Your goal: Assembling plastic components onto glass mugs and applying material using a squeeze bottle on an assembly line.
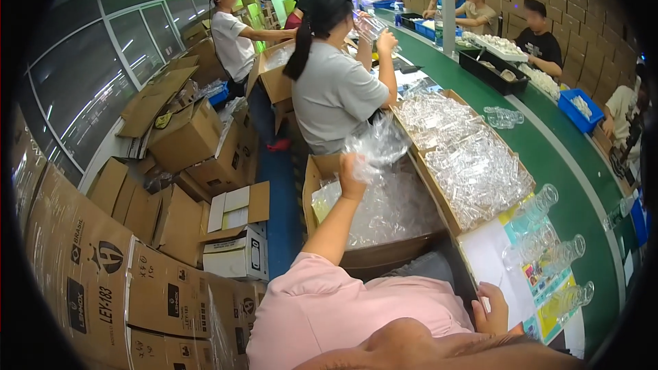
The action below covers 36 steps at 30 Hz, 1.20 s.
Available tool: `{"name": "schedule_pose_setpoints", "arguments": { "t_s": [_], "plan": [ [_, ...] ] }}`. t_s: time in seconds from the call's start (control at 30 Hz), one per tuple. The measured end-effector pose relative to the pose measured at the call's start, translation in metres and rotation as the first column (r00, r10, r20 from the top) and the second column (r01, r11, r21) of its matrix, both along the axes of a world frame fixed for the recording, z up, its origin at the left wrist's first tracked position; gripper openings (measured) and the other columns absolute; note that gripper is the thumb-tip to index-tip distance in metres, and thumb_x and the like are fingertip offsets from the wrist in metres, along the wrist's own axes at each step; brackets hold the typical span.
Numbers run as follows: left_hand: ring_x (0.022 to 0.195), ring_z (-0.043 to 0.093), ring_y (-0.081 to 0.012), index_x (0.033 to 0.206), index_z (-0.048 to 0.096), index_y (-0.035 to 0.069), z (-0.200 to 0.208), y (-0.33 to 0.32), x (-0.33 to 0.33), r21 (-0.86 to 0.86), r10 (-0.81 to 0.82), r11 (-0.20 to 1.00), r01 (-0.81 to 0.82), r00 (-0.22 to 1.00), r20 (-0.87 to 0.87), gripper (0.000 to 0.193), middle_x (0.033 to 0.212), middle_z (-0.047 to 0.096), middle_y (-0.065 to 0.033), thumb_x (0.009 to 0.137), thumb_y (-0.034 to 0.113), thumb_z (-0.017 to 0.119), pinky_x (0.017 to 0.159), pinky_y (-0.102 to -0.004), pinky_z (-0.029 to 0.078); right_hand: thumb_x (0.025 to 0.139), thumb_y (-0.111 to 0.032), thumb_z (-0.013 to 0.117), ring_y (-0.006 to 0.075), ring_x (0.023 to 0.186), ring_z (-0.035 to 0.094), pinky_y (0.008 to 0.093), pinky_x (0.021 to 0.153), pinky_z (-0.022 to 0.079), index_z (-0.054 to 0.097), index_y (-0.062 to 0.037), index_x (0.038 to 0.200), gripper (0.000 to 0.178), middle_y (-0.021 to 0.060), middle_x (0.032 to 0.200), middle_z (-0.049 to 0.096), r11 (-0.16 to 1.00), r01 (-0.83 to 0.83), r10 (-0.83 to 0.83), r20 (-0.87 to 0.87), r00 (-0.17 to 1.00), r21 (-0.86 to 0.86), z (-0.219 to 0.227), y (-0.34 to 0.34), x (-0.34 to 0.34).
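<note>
And here's my left hand (pixel 353 177), almost dead centre on my feed, fingers closed on crinkled clear plastic film (pixel 378 145)! That film puffs out toward one o'clock, above an open carton (pixel 384 257) loaded with more clear plastic. Over between four and five o'clock, my right hand (pixel 491 310) sits by the worktop edge, near a white sheet (pixel 497 255); fingers bent, but from here I can't tell whether they grip anything. Out at three, a cardboard tray (pixel 449 215) brims with clear plastic pieces (pixel 473 171), and at four, clear bottles (pixel 565 253) line the green worktop (pixel 548 142). A co-worker in grey (pixel 336 85) stands at twelve, stacked cartons (pixel 103 267) tower at eight.
</note>
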<state>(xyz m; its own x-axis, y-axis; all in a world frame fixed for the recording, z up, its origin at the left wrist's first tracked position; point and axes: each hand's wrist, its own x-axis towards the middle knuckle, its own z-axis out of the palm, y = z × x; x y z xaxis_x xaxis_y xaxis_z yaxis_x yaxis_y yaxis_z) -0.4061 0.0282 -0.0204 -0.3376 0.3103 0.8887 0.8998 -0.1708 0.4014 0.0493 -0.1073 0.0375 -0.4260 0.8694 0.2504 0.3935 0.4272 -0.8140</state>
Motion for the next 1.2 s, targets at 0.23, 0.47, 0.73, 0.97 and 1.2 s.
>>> {"name": "schedule_pose_setpoints", "arguments": {
  "t_s": [0.23, 0.47, 0.73, 0.97, 1.2],
  "plan": [
    [0.11, 0.044, -0.0381, 0.113, 0.052, 0.011, -0.2, -0.007, -0.026, -0.951, 0.1, 0.282, -0.123, 0.99, -0.098, 0.039, 0.129, 0.033, -0.0202, 0.075, 0.013, 0.055, 0.091, -0.0428, 0.039, 0.068, -0.001, 0.063, 0.0322, 0.087, 0.056, 0.0364, 0.078, 0.045, 0.054, -0.0004, 0.098, 0.032, 0.0174, 0.097, 0.057, 0.989, -0.016, -0.005, 0.147, 0.989, 0.145, -0.036, 0.014, 0.008],
    [0.117, 0.044, -0.0323, 0.116, 0.054, 0.005, -0.289, -0.027, -0.037, -0.743, -0.355, -0.661, -0.109, 0.917, 0.18, 0.039, 0.126, 0.047, -0.0151, 0.079, 0.013, 0.049, 0.097, -0.0403, 0.036, 0.066, -0.012, 0.065, 0.0394, 0.109, 0.041, 0.051, 0.096, 0.029, 0.05, -0.0019, 0.102, 0.04, 0.0205, 0.119, 0.044, 0.934, 0.162, -0.282, 0.382, 0.88, 0.317, -0.066, 0.026, 0.023],
    [0.11, 0.05, -0.0334, 0.115, 0.053, 0.001, -0.346, -0.042, -0.038, -0.767, -0.408, -0.637, -0.08, 0.879, 0.247, 0.045, 0.118, 0.052, -0.0209, 0.072, 0.017, 0.056, 0.091, -0.0395, 0.041, 0.053, -0.021, 0.075, 0.0412, 0.12, 0.03, 0.0573, 0.1, 0.019, 0.045, -0.0011, 0.114, 0.07, 0.0247, 0.128, 0.033, 0.95, 0.153, -0.285, 0.552, 0.783, 0.274, -0.086, 0.041, 0.024],
    [0.108, 0.05, -0.0351, 0.112, 0.055, 0.001, -0.328, -0.032, -0.016, -0.698, -0.443, -0.706, -0.124, 0.845, 0.298, 0.045, 0.116, 0.052, -0.0218, 0.073, 0.023, 0.059, 0.092, -0.0405, 0.039, 0.064, -0.04, 0.068, 0.0402, 0.118, 0.034, 0.0574, 0.099, 0.02, 0.046, -0.0009, 0.113, 0.066, 0.0252, 0.127, 0.036, 0.937, 0.096, -0.292, 0.601, 0.744, 0.336, -0.104, 0.048, 0.034],
    [0.103, 0.053, -0.0353, 0.108, 0.058, 0.002, -0.305, -0.014, 0.002, -0.7, -0.453, -0.697, -0.154, 0.852, 0.263, 0.051, 0.11, 0.056, -0.0203, 0.068, 0.032, 0.067, 0.089, -0.0401, 0.042, 0.079, -0.054, 0.047, 0.0399, 0.113, 0.043, 0.0557, 0.096, 0.028, 0.05, -0.0024, 0.112, 0.061, 0.0255, 0.122, 0.044, 0.897, 0.013, -0.336, 0.665, 0.667, 0.441, -0.128, 0.048, 0.049]
  ]
}}
